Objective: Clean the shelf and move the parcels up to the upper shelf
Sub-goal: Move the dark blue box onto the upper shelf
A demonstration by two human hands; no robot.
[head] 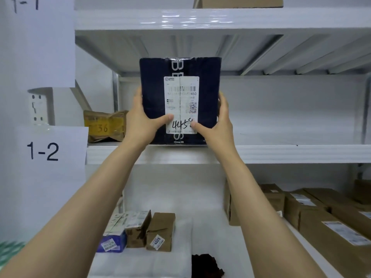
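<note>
A dark navy box (154, 87) with a white shipping label stands upright at the front edge of the upper shelf (281, 153). My left hand (140, 123) grips its left side and my right hand (216, 123) grips its right side, both thumbs pressed on the label. Whether the box's bottom edge rests on the shelf board or hangs just above it, I cannot tell. A brown and yellow padded parcel (104, 125) lies on the same shelf to the left. On the lower shelf (200, 197) stand small brown boxes (160, 231) and a blue box (112, 241).
Several larger brown cartons (313, 215) fill the right of the lower shelf. A dark object (206, 265) lies at its front. Paper signs reading 1-2 (43, 151) hang on the left post. A carton (239, 2) sits on the top shelf.
</note>
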